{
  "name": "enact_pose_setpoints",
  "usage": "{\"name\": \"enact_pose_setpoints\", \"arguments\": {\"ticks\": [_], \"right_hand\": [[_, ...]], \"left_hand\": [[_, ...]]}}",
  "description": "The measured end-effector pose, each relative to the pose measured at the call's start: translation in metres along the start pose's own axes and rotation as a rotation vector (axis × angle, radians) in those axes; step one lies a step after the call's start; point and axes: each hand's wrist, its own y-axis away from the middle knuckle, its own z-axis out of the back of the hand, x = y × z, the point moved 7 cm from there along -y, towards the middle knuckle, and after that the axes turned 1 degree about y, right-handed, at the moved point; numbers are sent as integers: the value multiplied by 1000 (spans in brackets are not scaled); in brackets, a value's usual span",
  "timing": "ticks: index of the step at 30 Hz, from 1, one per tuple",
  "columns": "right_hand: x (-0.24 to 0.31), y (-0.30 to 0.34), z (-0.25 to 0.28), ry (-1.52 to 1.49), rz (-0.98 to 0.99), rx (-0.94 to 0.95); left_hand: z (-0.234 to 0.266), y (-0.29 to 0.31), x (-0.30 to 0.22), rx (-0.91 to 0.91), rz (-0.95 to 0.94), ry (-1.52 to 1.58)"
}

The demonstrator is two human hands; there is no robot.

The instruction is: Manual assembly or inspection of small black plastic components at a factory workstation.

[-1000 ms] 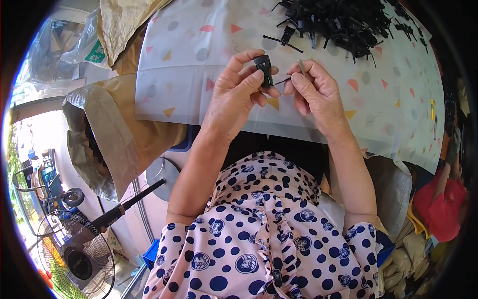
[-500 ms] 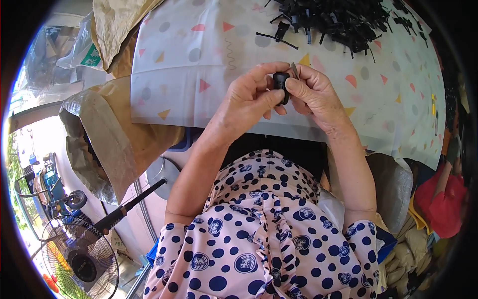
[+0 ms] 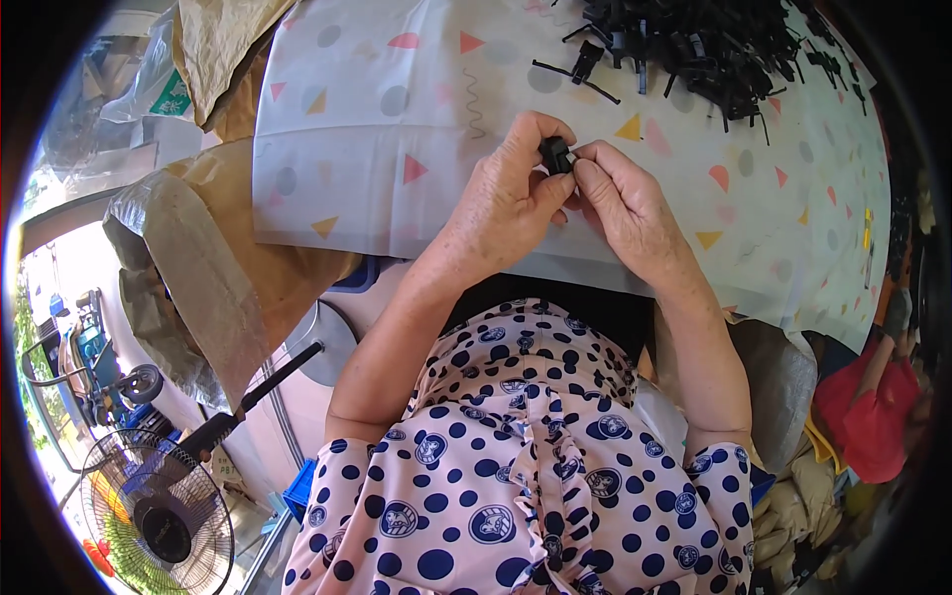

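A small black plastic part [image 3: 556, 155] is pinched between the thumb and fingers of my left hand [image 3: 509, 188], above the near half of the table. My right hand [image 3: 625, 196] is closed, with its thumb and forefinger pressed together against the part's right side. A thin grey blade [image 3: 572, 160] sits in that pinch; only a pale sliver of it shows at the fingertips, and the rest is hidden. Beyond my hands lies a loose black part with two long arms [image 3: 586, 65], beside a big heap of similar black parts [image 3: 694, 50].
The table wears a pale patterned cover [image 3: 347, 188]. A yellow tool [image 3: 868, 228] lies near its right edge. Left of the table stands an open brown paper sack [image 3: 218, 258], with a fan [image 3: 164, 526] below it. Red cloth [image 3: 868, 416] hangs at the far right.
My left hand has turned the black part so that another face shows. The blade, which pointed up from my right fingers, is now mostly hidden. The view has shifted slightly.
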Motion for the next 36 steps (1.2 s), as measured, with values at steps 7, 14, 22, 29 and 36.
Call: {"name": "enact_pose_setpoints", "arguments": {"ticks": [7,14,22,29,36], "right_hand": [[-7,-6,-5,67,-4,1],[-8,-14,-12,42,9,-40],[19,-30,19,364,240,-175],[9,-51,50,1178,350,-424],[-2,-10,26,157,158,-100]], "left_hand": [[4,-3,2,-29,24,-67],[9,1,-6,-244,-190,-417],[23,1,-3,-298,-118,90],[9,12,32,-162,284,868],[5,10,5,-26,163,704]]}}
